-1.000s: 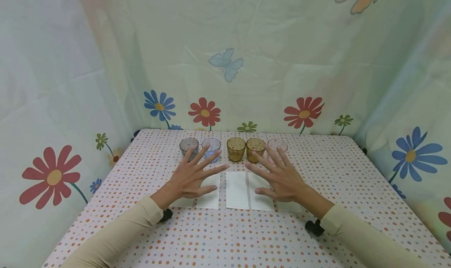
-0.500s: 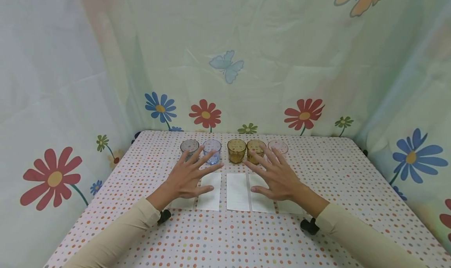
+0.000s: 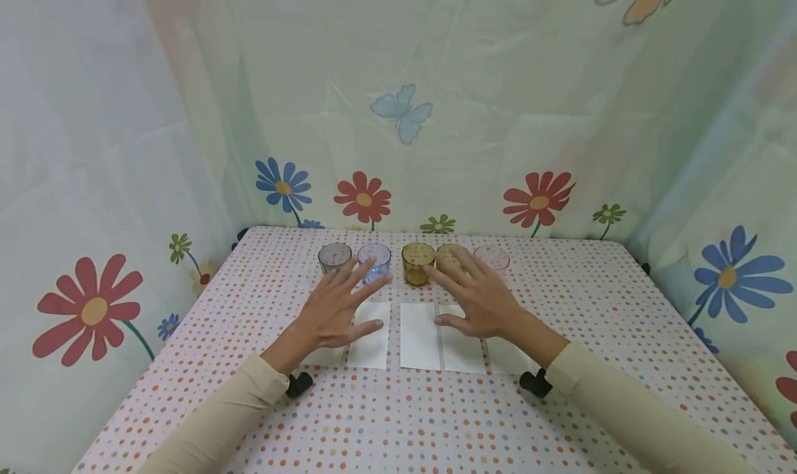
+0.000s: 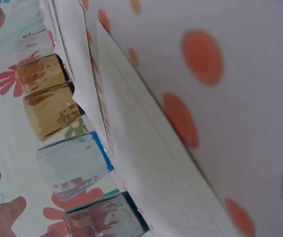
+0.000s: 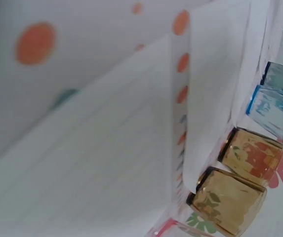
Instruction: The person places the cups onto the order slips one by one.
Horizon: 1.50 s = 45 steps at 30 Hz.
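Both hands are spread over a row of sheets of white paper, holding nothing. My left hand (image 3: 332, 313) has its fingertips overlapping the grey glass (image 3: 334, 254) and the blue glass (image 3: 376, 254) in the head view. My right hand (image 3: 486, 304) reaches across the right amber glass (image 3: 452, 255) and the lower part of the pink glass (image 3: 492, 256). Between the hands, the left amber glass (image 3: 417, 263) shows almost whole. The wrist views show these tumblers beyond the paper edges, including the blue glass (image 4: 72, 165) and an amber glass (image 5: 230, 200).
White paper sheets (image 3: 418, 337) lie in front of the glasses, some partly hidden under the hands. A dotted cloth (image 3: 386, 425) covers the table. A flowered curtain (image 3: 473, 176) stands behind and at both sides. A black wrist device (image 3: 536, 384) sits under the right sleeve.
My right hand has drifted left and slightly away from me, now over the right amber glass. The left hand has shifted only slightly. Glasses and paper stay in place.
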Tool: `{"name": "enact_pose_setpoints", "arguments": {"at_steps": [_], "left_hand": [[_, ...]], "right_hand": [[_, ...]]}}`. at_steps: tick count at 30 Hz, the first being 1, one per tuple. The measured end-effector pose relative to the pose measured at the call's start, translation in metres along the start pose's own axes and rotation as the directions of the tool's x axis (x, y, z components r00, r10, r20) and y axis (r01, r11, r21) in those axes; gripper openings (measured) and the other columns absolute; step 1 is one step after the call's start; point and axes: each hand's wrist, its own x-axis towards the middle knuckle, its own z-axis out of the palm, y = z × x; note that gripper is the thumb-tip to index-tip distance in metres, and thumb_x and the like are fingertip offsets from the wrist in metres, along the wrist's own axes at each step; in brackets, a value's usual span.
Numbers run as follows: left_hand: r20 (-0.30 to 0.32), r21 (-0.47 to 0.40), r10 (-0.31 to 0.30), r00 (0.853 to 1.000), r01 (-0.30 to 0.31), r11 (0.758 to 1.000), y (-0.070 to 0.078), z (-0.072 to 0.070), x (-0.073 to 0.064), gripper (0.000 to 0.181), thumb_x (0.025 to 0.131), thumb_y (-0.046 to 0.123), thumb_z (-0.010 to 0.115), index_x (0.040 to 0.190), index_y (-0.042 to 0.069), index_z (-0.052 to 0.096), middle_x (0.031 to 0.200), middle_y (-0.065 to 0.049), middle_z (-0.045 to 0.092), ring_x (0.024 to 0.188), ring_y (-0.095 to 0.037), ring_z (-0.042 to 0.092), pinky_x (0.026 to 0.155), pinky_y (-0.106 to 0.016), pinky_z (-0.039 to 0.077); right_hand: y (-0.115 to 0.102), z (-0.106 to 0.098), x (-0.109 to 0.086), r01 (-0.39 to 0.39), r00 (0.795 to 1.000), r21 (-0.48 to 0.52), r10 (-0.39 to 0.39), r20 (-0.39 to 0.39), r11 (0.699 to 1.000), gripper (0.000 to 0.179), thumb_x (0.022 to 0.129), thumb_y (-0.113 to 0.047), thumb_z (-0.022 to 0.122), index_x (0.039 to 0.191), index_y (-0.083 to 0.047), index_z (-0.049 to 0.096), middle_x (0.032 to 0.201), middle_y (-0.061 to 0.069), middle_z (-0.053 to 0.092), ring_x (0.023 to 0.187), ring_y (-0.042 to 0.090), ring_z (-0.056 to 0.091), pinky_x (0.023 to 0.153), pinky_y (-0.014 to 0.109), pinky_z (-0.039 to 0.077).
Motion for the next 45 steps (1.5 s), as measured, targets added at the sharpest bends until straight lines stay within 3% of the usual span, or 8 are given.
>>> {"name": "enact_pose_setpoints", "arguments": {"at_steps": [5, 12, 23, 31, 35, 40, 45], "left_hand": [[-0.007, -0.087, -0.041, 0.999, 0.041, 0.995, -0.003, -0.001, -0.002, 0.081, 0.093, 0.072, 0.044, 0.162, 0.036, 0.022, 0.171, -0.005, 0.01, 0.155, -0.038, 0.016, 0.109, -0.069, 0.033], [-0.026, -0.256, -0.094, 0.995, 0.084, 0.963, -0.007, 0.0, -0.009, 0.085, 0.092, 0.064, 0.054, 0.163, 0.031, 0.022, 0.171, -0.006, 0.011, 0.155, -0.033, 0.015, 0.108, -0.068, 0.034], [-0.045, -0.313, -0.178, 0.983, 0.155, 0.937, -0.011, -0.002, -0.015, 0.084, 0.092, 0.063, 0.055, 0.163, 0.034, 0.02, 0.17, -0.006, 0.013, 0.154, -0.033, 0.022, 0.107, -0.065, 0.038], [-0.008, -0.428, -0.271, 0.962, 0.242, 0.871, -0.015, -0.002, -0.025, 0.085, 0.093, 0.059, 0.058, 0.163, 0.039, 0.015, 0.171, -0.006, 0.011, 0.154, -0.036, 0.02, 0.108, -0.072, 0.031], [-0.006, -0.482, -0.289, 0.957, 0.251, 0.84, -0.017, -0.004, -0.029, 0.083, 0.094, 0.058, 0.058, 0.163, 0.039, 0.014, 0.171, -0.004, 0.01, 0.155, -0.035, 0.017, 0.111, -0.071, 0.027], [-0.011, -0.537, -0.312, 0.95, 0.258, 0.804, -0.022, -0.004, -0.033, 0.083, 0.095, 0.052, 0.06, 0.163, 0.031, 0.017, 0.171, -0.006, 0.01, 0.154, -0.037, 0.016, 0.111, -0.073, 0.024], [-0.02, -0.561, -0.328, 0.944, 0.261, 0.785, -0.026, -0.002, -0.035, 0.083, 0.096, 0.049, 0.059, 0.164, 0.032, 0.015, 0.171, -0.009, 0.01, 0.154, -0.038, 0.015, 0.112, -0.073, 0.021]], "right_hand": [[0.001, -0.002, 0.011, -0.011, 1.0, 0.001, 0.011, 0.008, 1.0, 0.093, 0.081, -0.066, 0.069, 0.154, -0.014, 0.044, 0.157, 0.017, 0.043, 0.144, 0.045, 0.036, 0.115, 0.061, 0.03], [-0.004, 0.001, 0.02, -0.048, 0.997, 0.038, 0.046, 0.068, 0.998, 0.093, 0.085, -0.067, 0.065, 0.156, -0.014, 0.038, 0.16, 0.014, 0.04, 0.146, 0.043, 0.033, 0.116, 0.061, 0.029], [-0.02, 0.001, 0.043, -0.072, 0.996, 0.139, 0.064, 0.06, 0.988, 0.091, 0.087, -0.062, 0.068, 0.158, -0.015, 0.035, 0.16, 0.014, 0.038, 0.147, 0.042, 0.032, 0.114, 0.064, 0.031], [-0.024, 0.007, 0.051, -0.073, 0.996, 0.144, 0.065, 0.063, 0.987, 0.09, 0.088, -0.062, 0.066, 0.158, -0.014, 0.036, 0.159, 0.013, 0.039, 0.147, 0.041, 0.033, 0.114, 0.063, 0.031], [-0.022, 0.01, 0.056, -0.087, 0.995, 0.157, 0.077, 0.071, 0.984, 0.09, 0.088, -0.062, 0.065, 0.158, -0.013, 0.035, 0.159, 0.013, 0.039, 0.149, 0.039, 0.03, 0.116, 0.062, 0.029], [-0.021, 0.013, 0.061, -0.098, 0.994, 0.195, 0.087, 0.066, 0.976, 0.089, 0.089, -0.061, 0.065, 0.157, -0.011, 0.037, 0.159, 0.013, 0.041, 0.149, 0.038, 0.032, 0.116, 0.059, 0.03], [-0.024, 0.015, 0.071, -0.129, 0.992, 0.274, 0.121, 0.047, 0.953, 0.087, 0.089, -0.057, 0.067, 0.156, -0.01, 0.038, 0.158, 0.012, 0.042, 0.148, 0.037, 0.035, 0.114, 0.06, 0.033]]}}
